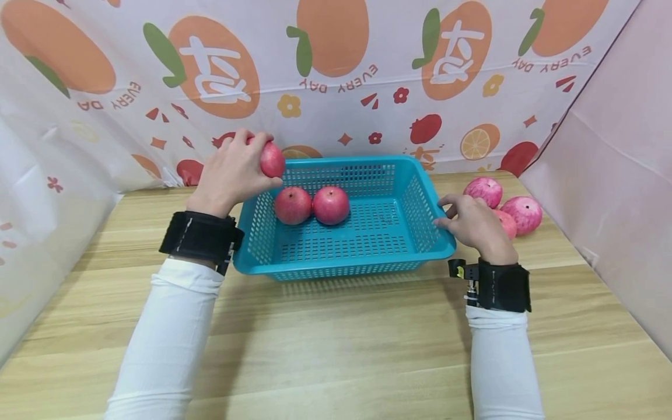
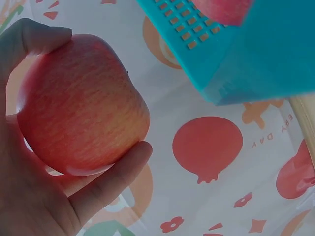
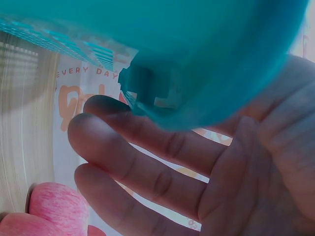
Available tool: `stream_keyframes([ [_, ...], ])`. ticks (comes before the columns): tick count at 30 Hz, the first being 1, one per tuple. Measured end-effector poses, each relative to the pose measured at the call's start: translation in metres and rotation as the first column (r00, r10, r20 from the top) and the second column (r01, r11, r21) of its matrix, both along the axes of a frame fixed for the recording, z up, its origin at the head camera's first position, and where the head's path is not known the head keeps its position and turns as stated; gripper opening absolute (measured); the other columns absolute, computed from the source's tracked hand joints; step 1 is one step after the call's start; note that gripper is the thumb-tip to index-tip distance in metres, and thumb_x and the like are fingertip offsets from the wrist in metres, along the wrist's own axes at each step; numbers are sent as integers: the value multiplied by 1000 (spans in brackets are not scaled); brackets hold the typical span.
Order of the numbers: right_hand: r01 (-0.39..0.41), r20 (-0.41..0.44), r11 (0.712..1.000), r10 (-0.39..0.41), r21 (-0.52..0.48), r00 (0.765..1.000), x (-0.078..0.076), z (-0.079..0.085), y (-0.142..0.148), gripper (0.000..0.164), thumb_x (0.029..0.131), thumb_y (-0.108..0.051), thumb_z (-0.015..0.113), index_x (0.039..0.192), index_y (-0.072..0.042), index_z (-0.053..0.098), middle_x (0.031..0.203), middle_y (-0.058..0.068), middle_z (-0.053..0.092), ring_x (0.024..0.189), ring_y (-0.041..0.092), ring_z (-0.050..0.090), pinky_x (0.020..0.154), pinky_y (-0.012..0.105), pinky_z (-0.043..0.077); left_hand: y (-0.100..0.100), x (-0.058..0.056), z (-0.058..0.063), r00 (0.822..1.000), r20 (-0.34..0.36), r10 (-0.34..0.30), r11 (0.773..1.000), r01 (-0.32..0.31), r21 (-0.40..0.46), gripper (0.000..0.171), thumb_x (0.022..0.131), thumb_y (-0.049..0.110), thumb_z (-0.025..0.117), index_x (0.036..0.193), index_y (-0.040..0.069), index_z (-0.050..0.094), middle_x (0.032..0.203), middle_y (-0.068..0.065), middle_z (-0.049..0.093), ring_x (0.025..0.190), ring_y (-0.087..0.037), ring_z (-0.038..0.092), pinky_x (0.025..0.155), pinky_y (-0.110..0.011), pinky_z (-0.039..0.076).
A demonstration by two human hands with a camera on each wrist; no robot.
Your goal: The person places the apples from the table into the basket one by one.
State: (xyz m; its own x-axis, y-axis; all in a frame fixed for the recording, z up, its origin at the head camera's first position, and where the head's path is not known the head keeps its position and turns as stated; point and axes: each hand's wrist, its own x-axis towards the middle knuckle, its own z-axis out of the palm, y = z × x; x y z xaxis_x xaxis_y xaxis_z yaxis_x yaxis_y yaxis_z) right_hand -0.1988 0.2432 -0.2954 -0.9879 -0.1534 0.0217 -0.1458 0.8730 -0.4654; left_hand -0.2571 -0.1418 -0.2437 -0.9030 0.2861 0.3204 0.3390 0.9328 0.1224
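A red apple is in my left hand, gripped between thumb and fingers above the left back corner of a blue plastic basket. Inside the basket, toward its left end, two red apples sit side by side: one apple and another apple. My right hand holds the basket's right rim, thumb on the inner side and fingers around the outside. In the right wrist view, the rim hides the thumb, while several fingers curl beneath it.
Right of the basket, behind my right hand, lie three more apples: a streaked apple, a pink apple and a partly covered apple. A fruit-printed cloth hangs behind the wooden table. A pale wall stands at right.
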Motion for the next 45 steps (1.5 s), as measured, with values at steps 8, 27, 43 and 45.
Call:
stream_keyframes([
  [8,-3,-13,1000,3,-6,1000,0,-1,0,45,82,-17,65,120,2,49,100,24,59,81,32,58,69,48,53,5,-1,0,1000,12,-18,1000,18,8,75,70,36,70,133,10,37,121,-22,40,100,-39,40,71,-61,47],
  [27,0,-16,1000,-1,-14,1000,0,-1,0,46,81,-16,66,121,2,49,100,24,58,81,32,57,68,47,53,18,-5,-1,997,47,-53,999,53,-1,79,68,40,73,133,11,37,122,-21,39,101,-38,40,71,-60,47],
  [43,2,-16,1000,-2,-24,1000,0,-5,1,46,82,-16,65,120,2,49,100,24,58,81,32,58,69,47,53,34,-8,-4,993,54,-105,994,106,-10,78,68,39,73,132,13,37,121,-19,39,98,-37,44,69,-58,49],
  [45,3,-17,1000,-3,-20,1000,0,-5,1,45,82,-16,65,120,2,49,100,24,58,81,33,58,69,47,53,37,-9,-5,992,51,-116,993,117,-9,77,69,38,73,132,13,37,121,-19,39,98,-37,43,69,-57,49],
])
